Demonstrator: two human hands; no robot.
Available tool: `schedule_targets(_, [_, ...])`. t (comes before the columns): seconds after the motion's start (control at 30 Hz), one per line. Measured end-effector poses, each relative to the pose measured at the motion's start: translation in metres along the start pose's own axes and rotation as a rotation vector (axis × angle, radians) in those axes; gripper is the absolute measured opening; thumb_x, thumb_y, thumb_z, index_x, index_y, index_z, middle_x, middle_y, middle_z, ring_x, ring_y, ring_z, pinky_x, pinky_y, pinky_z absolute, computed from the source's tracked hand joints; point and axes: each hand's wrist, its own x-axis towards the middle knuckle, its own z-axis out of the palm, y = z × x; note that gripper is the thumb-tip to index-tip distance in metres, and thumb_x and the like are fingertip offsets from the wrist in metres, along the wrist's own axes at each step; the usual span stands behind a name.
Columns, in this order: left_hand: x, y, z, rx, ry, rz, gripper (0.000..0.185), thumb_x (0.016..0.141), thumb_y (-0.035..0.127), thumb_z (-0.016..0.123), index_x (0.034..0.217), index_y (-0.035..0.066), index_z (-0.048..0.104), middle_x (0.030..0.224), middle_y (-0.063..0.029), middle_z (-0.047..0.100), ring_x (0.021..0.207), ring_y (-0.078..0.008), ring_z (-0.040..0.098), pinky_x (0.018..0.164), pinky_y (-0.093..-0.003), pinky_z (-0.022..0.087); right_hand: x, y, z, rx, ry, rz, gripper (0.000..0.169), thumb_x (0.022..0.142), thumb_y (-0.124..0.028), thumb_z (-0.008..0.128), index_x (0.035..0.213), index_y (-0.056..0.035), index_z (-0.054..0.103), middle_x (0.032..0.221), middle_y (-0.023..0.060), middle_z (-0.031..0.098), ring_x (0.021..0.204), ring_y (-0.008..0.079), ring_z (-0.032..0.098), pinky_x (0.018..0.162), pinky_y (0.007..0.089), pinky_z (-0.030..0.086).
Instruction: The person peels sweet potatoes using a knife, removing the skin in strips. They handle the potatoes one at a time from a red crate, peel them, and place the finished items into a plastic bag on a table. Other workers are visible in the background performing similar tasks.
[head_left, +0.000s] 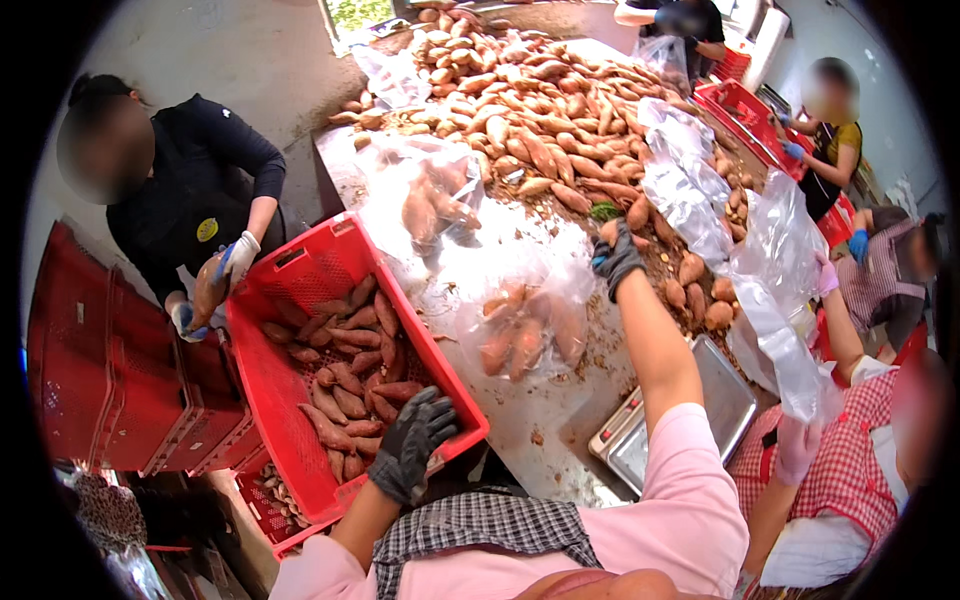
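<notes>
My left hand (415, 442), in a dark work glove, is over the near right edge of a red plastic crate (457, 431), with its fingers apart and nothing seen in it. Many sweet potatoes (349, 382) lie in the crate. My right hand (619, 259), gloved alike, reaches far across the table and is closed on a sweet potato (609, 232) at the near edge of a large heap (540, 150). Nearer me, a clear plastic bag (525, 330) of sweet potatoes rests on the metal table (510, 427). A second filled bag (427, 199) lies farther back.
At right are a scale with a metal tray (675, 420) and a co-worker in a red checked apron (832, 457) holding clear plastic bags (780, 300). At left, a co-worker (195, 187) holds a large sweet potato (206, 292) beside stacked red crates (112, 367). Several others stand around the table.
</notes>
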Motion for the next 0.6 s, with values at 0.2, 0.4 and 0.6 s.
schedule_targets(0.2, [-0.035,0.021,-0.013,-0.055,0.16,0.118,0.052,0.089,0.029,0.048,0.133,0.007,0.029,0.125,-0.0102,0.045,0.11,-0.0232,0.048,0.094,-0.0391,0.041,-0.042,-0.023,0.135,-0.04,-0.332,-0.026,0.026,0.086,-0.027,0.05,0.107,-0.0119,0.051,0.091,-0.0002,0.058,0.052,0.0056,0.046,0.04,0.0158,0.038])
schedule_targets(0.4, [-0.021,0.023,-0.024,-0.097,0.111,0.058,0.05,0.09,0.029,0.046,0.132,0.009,0.03,0.126,-0.0104,0.044,0.111,-0.0234,0.047,0.094,-0.0391,0.041,-0.123,-0.03,0.12,0.038,-0.458,0.039,0.037,0.084,-0.008,0.05,0.12,-0.0084,0.044,0.106,0.0044,0.057,0.06,0.0081,0.052,0.046,0.0176,0.044])
schedule_targets(0.6, [-0.002,0.034,-0.036,-0.212,0.172,0.027,0.04,0.092,0.024,0.043,0.128,0.008,0.037,0.116,-0.0088,0.052,0.101,-0.0214,0.054,0.086,-0.0351,0.046,-0.253,-0.026,0.08,-0.125,-0.478,-0.153,0.048,0.082,-0.002,0.048,0.129,-0.0079,0.037,0.122,0.0069,0.05,0.084,0.0138,0.057,0.063,0.022,0.047])
